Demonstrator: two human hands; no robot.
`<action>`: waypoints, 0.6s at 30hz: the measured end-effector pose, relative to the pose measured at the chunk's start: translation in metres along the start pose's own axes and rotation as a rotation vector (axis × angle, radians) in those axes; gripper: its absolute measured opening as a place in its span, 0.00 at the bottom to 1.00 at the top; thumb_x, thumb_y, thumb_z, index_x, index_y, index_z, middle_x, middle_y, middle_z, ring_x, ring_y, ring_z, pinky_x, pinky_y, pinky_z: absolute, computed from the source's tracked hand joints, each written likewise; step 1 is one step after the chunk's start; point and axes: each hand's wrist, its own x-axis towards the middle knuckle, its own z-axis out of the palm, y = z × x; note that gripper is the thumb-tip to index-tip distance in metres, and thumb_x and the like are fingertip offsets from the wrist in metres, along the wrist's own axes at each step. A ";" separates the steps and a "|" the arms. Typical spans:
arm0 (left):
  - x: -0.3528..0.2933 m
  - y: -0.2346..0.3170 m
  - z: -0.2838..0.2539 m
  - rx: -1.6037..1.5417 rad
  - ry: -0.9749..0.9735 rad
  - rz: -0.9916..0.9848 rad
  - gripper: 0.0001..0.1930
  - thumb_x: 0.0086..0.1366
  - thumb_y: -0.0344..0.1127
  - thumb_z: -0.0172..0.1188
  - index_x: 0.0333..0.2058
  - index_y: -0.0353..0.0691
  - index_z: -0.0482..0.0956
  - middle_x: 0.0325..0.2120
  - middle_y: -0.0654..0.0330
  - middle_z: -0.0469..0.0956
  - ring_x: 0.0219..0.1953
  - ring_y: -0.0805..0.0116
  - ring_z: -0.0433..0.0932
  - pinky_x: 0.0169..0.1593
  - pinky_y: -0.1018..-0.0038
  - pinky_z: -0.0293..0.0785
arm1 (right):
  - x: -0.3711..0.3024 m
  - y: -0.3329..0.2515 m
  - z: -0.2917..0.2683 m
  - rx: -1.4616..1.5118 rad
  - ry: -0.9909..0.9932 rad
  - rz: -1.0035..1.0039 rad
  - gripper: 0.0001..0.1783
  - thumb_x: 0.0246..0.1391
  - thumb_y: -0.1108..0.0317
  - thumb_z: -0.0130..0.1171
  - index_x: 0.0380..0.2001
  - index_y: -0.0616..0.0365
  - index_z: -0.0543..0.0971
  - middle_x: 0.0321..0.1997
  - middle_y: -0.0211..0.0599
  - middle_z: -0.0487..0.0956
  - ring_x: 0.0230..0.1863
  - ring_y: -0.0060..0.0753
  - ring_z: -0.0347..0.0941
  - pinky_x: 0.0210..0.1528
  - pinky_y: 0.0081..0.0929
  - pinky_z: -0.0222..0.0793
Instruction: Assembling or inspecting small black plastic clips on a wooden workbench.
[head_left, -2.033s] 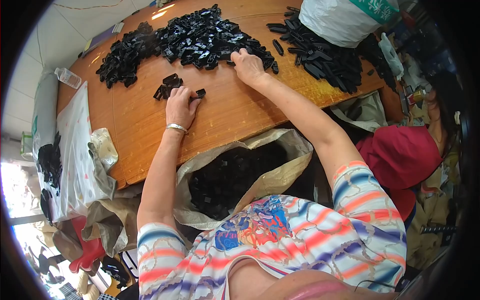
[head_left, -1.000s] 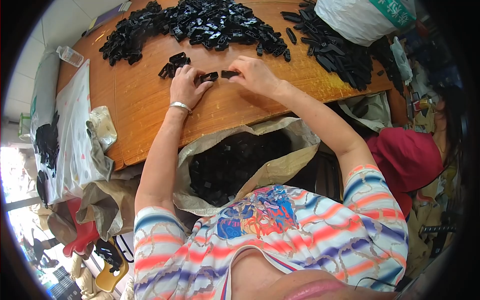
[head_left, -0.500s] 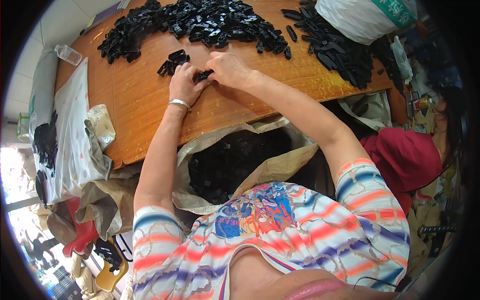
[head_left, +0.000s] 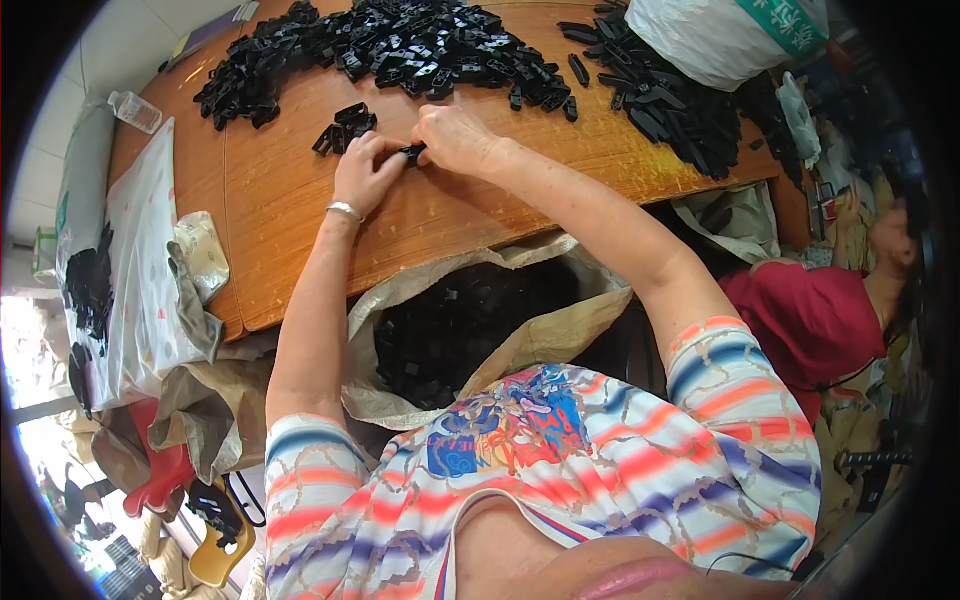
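Between my two hands, over the wooden table [head_left: 290, 220], is a small black plastic part [head_left: 412, 153]. My left hand [head_left: 365, 172] pinches it from the left, a silver bracelet on the wrist. Closed around its other end is my right hand [head_left: 452, 135]; my fingers hide much of the part. Just beyond my left fingertips lies a small cluster of black plastic parts [head_left: 345, 128]. A large heap of similar glossy black parts [head_left: 420, 50] spreads across the far side of the table.
Long black strips [head_left: 670, 115] are piled at the far right beside a white plastic bag [head_left: 690, 40]. An open woven sack [head_left: 370, 320] of black parts sits below the table's near edge. A clear bottle [head_left: 136, 112] lies far left. A person in red [head_left: 810, 310] is at right.
My left hand and wrist have shifted slightly down and left. Both hands stay on the black part. The person at right has moved a little.
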 end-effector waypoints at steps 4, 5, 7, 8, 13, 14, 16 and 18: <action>0.000 0.005 0.000 0.078 0.000 -0.052 0.12 0.58 0.43 0.62 0.30 0.39 0.81 0.31 0.57 0.76 0.37 0.57 0.73 0.42 0.66 0.70 | -0.001 -0.009 -0.003 0.023 -0.106 0.094 0.12 0.43 0.64 0.69 0.32 0.56 0.84 0.39 0.45 0.77 0.42 0.51 0.76 0.44 0.41 0.73; -0.001 0.000 0.003 0.078 0.010 -0.038 0.12 0.58 0.43 0.62 0.29 0.40 0.81 0.30 0.58 0.76 0.35 0.58 0.73 0.41 0.67 0.70 | -0.002 -0.011 -0.003 0.012 -0.124 0.109 0.12 0.43 0.64 0.69 0.33 0.56 0.84 0.40 0.45 0.77 0.41 0.51 0.76 0.44 0.41 0.73; -0.002 -0.002 0.004 0.054 0.010 -0.027 0.10 0.57 0.42 0.63 0.28 0.41 0.81 0.28 0.59 0.75 0.34 0.58 0.73 0.40 0.66 0.70 | -0.007 -0.010 0.000 0.045 -0.088 0.096 0.12 0.44 0.62 0.68 0.33 0.55 0.84 0.40 0.45 0.77 0.41 0.51 0.76 0.45 0.41 0.72; -0.001 -0.002 0.005 0.052 0.020 -0.024 0.10 0.56 0.41 0.64 0.28 0.41 0.81 0.27 0.59 0.75 0.34 0.59 0.73 0.40 0.66 0.70 | -0.008 -0.007 0.000 0.104 -0.066 0.097 0.13 0.45 0.62 0.68 0.34 0.55 0.84 0.40 0.45 0.77 0.41 0.51 0.76 0.45 0.41 0.72; 0.002 -0.001 0.006 0.025 -0.046 -0.089 0.10 0.55 0.40 0.65 0.27 0.40 0.80 0.27 0.59 0.75 0.34 0.59 0.73 0.40 0.67 0.70 | -0.045 0.001 0.009 0.242 0.134 0.100 0.15 0.48 0.63 0.66 0.40 0.55 0.81 0.38 0.43 0.77 0.40 0.48 0.76 0.42 0.39 0.73; 0.001 -0.001 0.007 0.002 -0.035 -0.099 0.10 0.55 0.40 0.66 0.27 0.40 0.80 0.27 0.59 0.76 0.35 0.59 0.73 0.41 0.67 0.69 | -0.064 0.003 0.007 0.256 0.210 0.090 0.15 0.49 0.64 0.65 0.42 0.55 0.81 0.37 0.42 0.77 0.38 0.46 0.77 0.40 0.38 0.73; 0.001 0.001 0.009 0.006 -0.013 -0.061 0.10 0.55 0.40 0.66 0.27 0.40 0.80 0.27 0.60 0.76 0.35 0.59 0.73 0.41 0.67 0.69 | -0.114 -0.006 -0.032 0.315 0.218 0.213 0.12 0.51 0.68 0.63 0.40 0.57 0.81 0.34 0.41 0.78 0.34 0.42 0.77 0.36 0.33 0.73; -0.003 -0.004 0.007 0.027 0.029 -0.024 0.09 0.55 0.40 0.65 0.27 0.41 0.80 0.27 0.60 0.76 0.35 0.60 0.73 0.41 0.67 0.69 | -0.171 -0.009 -0.054 0.285 0.402 0.215 0.10 0.53 0.72 0.61 0.40 0.59 0.81 0.31 0.41 0.80 0.31 0.39 0.78 0.33 0.28 0.73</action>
